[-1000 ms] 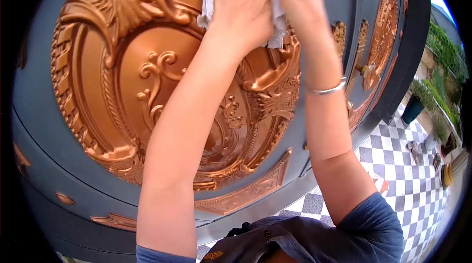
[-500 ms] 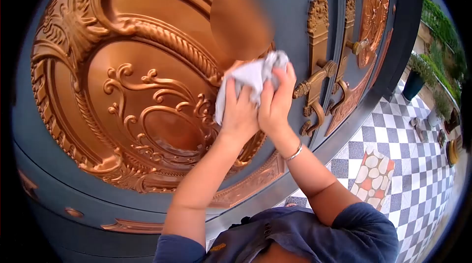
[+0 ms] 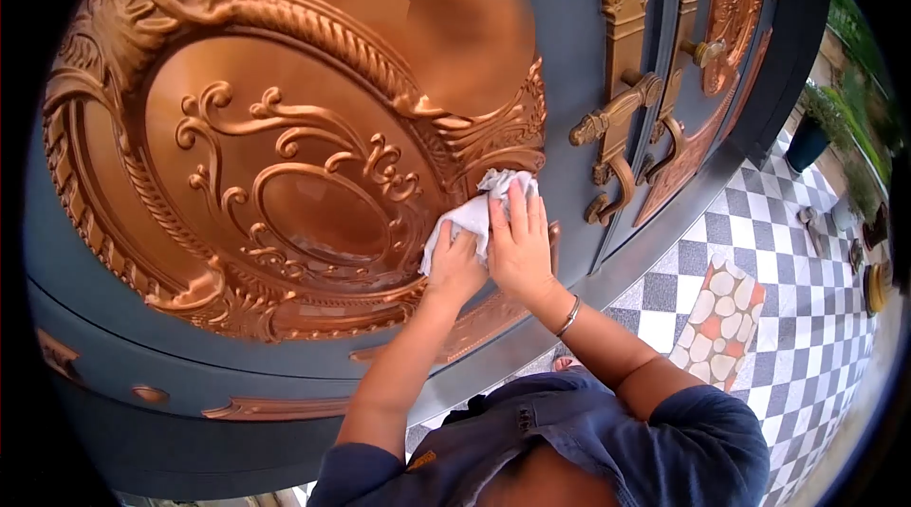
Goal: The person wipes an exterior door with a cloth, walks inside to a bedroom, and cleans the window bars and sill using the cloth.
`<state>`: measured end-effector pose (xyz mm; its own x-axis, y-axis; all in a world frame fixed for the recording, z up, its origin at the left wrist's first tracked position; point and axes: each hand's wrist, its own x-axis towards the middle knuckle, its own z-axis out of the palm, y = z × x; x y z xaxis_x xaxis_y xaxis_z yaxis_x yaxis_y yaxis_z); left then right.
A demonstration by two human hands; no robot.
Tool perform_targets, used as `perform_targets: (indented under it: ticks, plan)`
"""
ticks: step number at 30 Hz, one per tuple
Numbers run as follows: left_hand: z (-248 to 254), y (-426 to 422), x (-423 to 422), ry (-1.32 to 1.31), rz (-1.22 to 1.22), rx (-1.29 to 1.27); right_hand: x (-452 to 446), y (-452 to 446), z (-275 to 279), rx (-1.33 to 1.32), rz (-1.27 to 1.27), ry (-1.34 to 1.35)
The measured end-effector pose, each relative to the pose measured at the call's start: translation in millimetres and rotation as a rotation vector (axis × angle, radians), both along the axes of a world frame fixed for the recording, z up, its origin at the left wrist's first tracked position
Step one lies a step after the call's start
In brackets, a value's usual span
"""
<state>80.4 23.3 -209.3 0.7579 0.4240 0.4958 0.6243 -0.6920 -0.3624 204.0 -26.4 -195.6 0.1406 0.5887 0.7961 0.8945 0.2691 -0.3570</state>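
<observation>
A crumpled pale grey cloth [image 3: 467, 219] is pressed against the lower right edge of the large embossed copper panel [image 3: 285, 118] on a dark grey door. My left hand [image 3: 455, 270] has bent fingers closed on the cloth's lower left part. Beside it, my right hand [image 3: 520, 246] lies over the cloth's right part, fingers stretched out and nearly flat, with a metal bangle [image 3: 569, 315] at the wrist. Both palms and the cloth's underside are hidden. A blurred round patch covers part of the panel above the hands.
Right of my hands, an ornate brass lever handle [image 3: 617, 109] and a curved pull [image 3: 619, 192] stick out from the door. Checkered tiles [image 3: 807, 289] cover the floor, with a stone-patterned mat [image 3: 718, 322] on them. Potted plants [image 3: 809, 140] stand at the far right.
Both hands and the cloth have moved down along the panel's right edge. My right hand's fingers have straightened from a bent grip. The camera view has shifted slightly.
</observation>
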Motion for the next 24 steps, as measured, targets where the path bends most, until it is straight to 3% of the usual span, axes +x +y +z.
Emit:
perform_targets:
  ticks: [4, 8, 10, 11, 12, 13, 14, 16, 19, 22, 24]
  plan:
    - [-35, -22, -25, -0.048, 0.040, -0.096, -21, -14, -37, -0.176, 0.013, -0.158]
    - [-91, -42, -82, 0.099, 0.060, -0.185, -46, -32, -70, -0.299, 0.110, -0.375]
    - [-81, -52, -89, 0.163, 0.074, -0.182, -57, -36, -79, -0.314, 0.170, -0.290]
    - [-76, -60, -94, 0.304, 0.149, -0.311, -56, -36, -83, -0.316, 0.168, -0.291]
    - [-67, -66, -94, 0.443, 0.223, -0.441, -51, -35, -74, -0.514, 0.285, -0.070]
    - [-68, -69, -96, 0.239, 0.099, -0.322, -46, -36, -66, -0.709, 0.400, 0.156]
    - [-69, -72, -95, 0.236, 0.099, -0.326, -41, -39, -60, -0.714, 0.400, 0.153]
    - [-58, -74, -79, -0.114, 0.091, -0.202, -26, -41, -45, -0.385, 0.414, 0.199]
    - [-29, -60, -49, -0.343, -0.017, -0.264, -6, -33, -9, -0.039, 0.217, 0.135]
    - [-23, -45, -26, -0.288, 0.025, -0.230, 5, -15, -6, 0.067, 0.128, 0.045]
    - [-52, -38, -38, -0.189, 0.090, -0.220, 3, -5, -31, 0.115, 0.105, -0.009]
